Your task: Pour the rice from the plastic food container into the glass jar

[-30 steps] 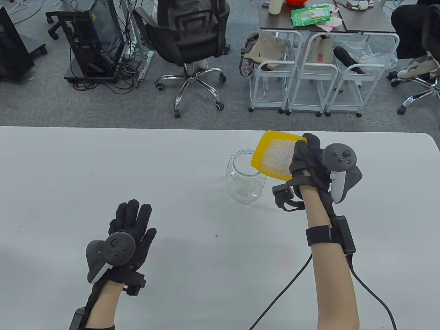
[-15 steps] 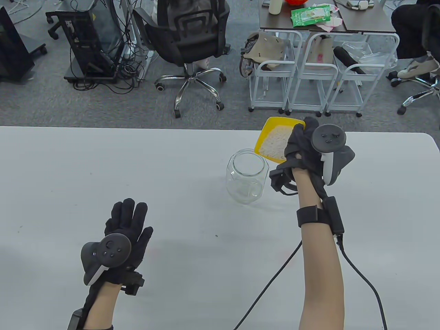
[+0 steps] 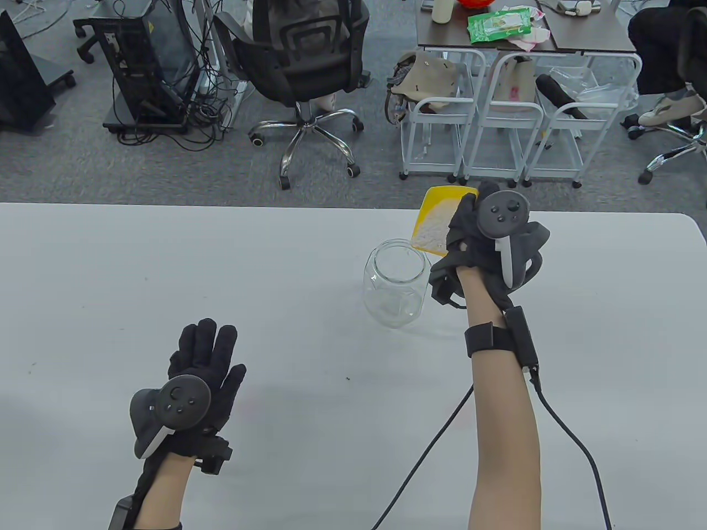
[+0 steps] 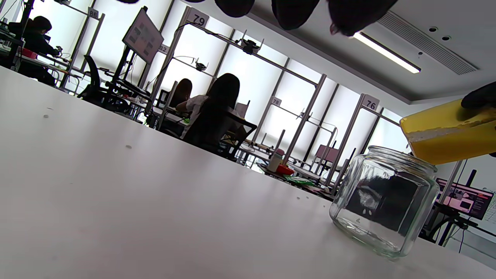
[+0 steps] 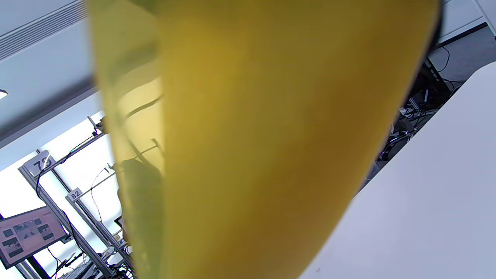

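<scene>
My right hand (image 3: 469, 232) grips a yellow plastic food container (image 3: 436, 218) of white rice (image 3: 433, 226). It holds it tilted, its low edge just above and to the right of the rim of a clear glass jar (image 3: 396, 281). The jar stands upright on the white table (image 3: 276, 265) and looks empty. In the left wrist view the container (image 4: 445, 133) hangs over the jar (image 4: 383, 205), apart from the rim. The container's yellow wall (image 5: 252, 135) fills the right wrist view. My left hand (image 3: 207, 353) lies flat on the table, fingers spread, holding nothing.
A black cable (image 3: 436, 447) runs from my right wrist across the table to the near edge. Beyond the table's far edge stand an office chair (image 3: 301, 66) and white trolleys (image 3: 491, 127).
My right hand has lifted the container, moved it back from over the jar's mouth to its right side, and tipped it steeper. My left hand slid slightly towards me.
</scene>
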Demonstrator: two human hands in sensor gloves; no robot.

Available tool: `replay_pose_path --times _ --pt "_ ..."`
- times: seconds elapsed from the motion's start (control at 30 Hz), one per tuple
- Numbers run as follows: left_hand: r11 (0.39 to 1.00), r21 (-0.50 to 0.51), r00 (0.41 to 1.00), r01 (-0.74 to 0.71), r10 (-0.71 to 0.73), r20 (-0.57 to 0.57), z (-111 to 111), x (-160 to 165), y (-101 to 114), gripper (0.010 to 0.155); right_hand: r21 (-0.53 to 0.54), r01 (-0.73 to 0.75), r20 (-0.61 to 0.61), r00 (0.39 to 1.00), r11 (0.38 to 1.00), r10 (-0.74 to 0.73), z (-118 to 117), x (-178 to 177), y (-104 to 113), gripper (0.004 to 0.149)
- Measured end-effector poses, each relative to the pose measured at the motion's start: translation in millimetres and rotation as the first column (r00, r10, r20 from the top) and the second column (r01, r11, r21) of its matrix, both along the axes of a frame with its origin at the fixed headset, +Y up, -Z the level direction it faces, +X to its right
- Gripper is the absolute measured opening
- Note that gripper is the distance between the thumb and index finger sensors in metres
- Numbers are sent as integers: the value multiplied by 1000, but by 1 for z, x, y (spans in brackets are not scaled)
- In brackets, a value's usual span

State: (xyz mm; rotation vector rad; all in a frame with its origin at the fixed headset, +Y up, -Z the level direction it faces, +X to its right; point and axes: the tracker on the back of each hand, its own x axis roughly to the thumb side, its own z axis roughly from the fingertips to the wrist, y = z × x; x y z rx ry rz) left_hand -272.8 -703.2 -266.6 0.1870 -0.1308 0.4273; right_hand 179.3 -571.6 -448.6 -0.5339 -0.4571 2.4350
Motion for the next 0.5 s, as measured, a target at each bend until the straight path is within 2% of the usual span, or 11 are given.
replay_pose_path --times 0.5 --pt "1000 5 1000 0 0 3 0 1 0 66 6 -88 -3 996 996 88 0 -12 4 54"
